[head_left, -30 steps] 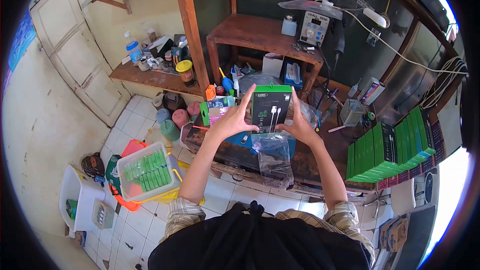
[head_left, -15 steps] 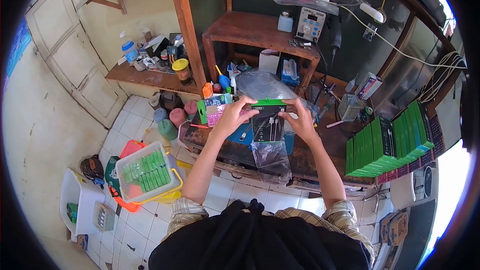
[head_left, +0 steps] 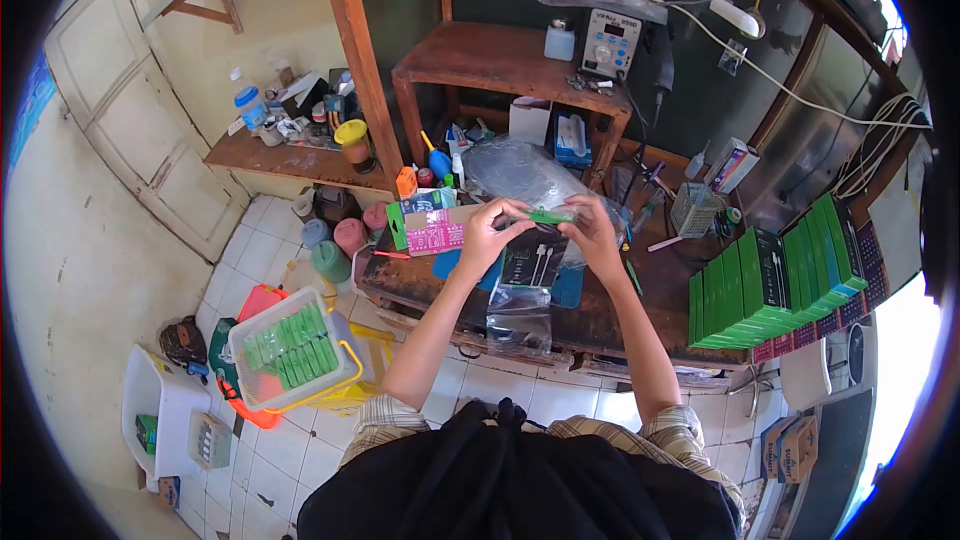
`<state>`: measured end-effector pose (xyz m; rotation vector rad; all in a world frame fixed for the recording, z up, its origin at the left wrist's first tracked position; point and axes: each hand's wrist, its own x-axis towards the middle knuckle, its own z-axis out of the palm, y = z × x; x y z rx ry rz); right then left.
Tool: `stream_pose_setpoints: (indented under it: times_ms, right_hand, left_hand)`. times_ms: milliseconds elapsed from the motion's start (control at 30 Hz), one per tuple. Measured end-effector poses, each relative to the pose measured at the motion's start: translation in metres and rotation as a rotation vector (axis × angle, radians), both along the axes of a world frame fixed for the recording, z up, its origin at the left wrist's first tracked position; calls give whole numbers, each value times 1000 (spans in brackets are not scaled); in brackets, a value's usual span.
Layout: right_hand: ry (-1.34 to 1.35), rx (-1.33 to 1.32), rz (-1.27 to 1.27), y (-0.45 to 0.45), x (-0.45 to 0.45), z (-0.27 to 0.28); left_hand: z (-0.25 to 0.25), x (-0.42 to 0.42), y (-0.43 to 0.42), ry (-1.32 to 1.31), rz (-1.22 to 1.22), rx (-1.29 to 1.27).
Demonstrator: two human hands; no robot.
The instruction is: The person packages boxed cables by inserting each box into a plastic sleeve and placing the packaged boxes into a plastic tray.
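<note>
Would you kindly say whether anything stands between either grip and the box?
Nothing visible does: left grip and right grip hold the box by its top. Clear plastic shows at its bottom; whether any covers the top, I cannot tell.

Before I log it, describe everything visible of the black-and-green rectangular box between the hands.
The black-and-green box looks like cardboard: green top, black front picturing white cables. It is tilted over the brown wooden table, top toward the camera, left hand and right hand gripping its upper part. Clear plastic film shows below; contact is unclear.
</note>
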<state>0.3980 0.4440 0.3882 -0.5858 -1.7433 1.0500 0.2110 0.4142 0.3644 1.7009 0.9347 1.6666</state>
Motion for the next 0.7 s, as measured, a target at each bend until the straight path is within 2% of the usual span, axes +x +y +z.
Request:
stream_pose_setpoints:
  times_ms: [67, 133, 233, 400, 467, 633, 700]
  right_hand:
    - [133, -154, 20, 7, 4, -9]
    - [151, -184, -8, 6, 5, -3]
    - [198, -229, -49, 5, 4, 3]
    - [196, -260, -70, 9, 8, -2]
    - [242, -241, -84, 7, 8, -1]
    - [166, -416, -109, 0, 12, -43]
    - [123, -446, -152, 0, 12, -41]
  left_hand:
    - [-7, 5, 6, -56, -46, 7]
    - [0, 15, 5, -344, -117, -45]
    - [9, 21, 3, -463, -135, -150]
    - [-12, 26, 7, -385, -39, -128]
    - [-31, 22, 11, -326, -49, -288]
    - [-15, 31, 3, -347, 17, -220]
    - [-4, 32, 2, -356, 26, -177]
